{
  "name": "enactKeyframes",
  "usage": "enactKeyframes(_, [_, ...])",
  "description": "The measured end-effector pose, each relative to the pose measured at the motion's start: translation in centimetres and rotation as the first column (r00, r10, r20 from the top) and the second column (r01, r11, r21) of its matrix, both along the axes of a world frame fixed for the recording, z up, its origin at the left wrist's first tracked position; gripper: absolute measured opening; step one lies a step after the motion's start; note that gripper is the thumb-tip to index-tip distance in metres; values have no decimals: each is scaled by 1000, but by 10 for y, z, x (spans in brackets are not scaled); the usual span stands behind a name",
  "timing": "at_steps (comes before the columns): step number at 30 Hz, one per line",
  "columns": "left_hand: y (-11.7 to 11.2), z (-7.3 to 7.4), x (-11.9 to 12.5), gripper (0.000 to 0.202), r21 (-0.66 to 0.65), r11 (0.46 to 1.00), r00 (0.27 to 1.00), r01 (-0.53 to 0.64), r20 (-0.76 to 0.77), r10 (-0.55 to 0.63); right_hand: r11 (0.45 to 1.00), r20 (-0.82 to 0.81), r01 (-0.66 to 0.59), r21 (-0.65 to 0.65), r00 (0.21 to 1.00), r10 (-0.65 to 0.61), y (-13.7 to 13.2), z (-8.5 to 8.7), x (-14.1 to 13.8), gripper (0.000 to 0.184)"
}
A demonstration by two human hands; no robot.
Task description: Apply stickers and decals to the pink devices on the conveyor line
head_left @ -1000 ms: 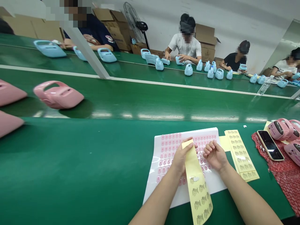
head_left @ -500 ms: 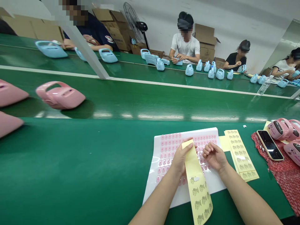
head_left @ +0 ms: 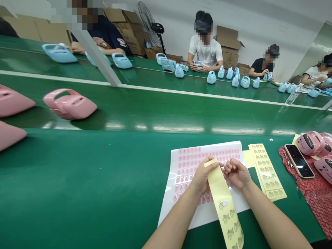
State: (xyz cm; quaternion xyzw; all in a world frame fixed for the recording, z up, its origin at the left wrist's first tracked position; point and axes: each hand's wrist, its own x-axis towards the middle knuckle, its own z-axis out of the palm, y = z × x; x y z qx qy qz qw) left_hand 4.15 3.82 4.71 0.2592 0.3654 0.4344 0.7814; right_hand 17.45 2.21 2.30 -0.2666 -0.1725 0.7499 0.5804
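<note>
A long yellow strip of printed labels (head_left: 220,193) is pinched at its top end in my left hand (head_left: 203,174); its lower end curls downward. A small white patch lies on it, just above the rows of dark print. Close to the strip's right side, my right hand (head_left: 238,174) has its fingers curled together; whatever they may hold is hidden. Beneath both hands lies a white sheet with rows of pink oval stickers (head_left: 185,171), partly covered by my hands and the strip.
More yellow label sheets (head_left: 268,169) lie to the right. Beyond are a phone (head_left: 299,160), red bubble wrap (head_left: 315,197) and pink casings (head_left: 310,143). Another pink casing (head_left: 71,105) sits at the left on the green belt (head_left: 181,110). Across it, several people handle blue casings (head_left: 121,61).
My left hand and the label strip have shifted slightly right and down, closer to my right hand. The pink and blue casings at the left have moved a little right.
</note>
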Motion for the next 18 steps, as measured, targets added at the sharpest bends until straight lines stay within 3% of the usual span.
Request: enactKeyframes(18, [-2, 0, 1, 38, 39, 998, 999, 44, 10, -45, 998, -52, -42, 47, 998, 44, 1, -2, 2, 35])
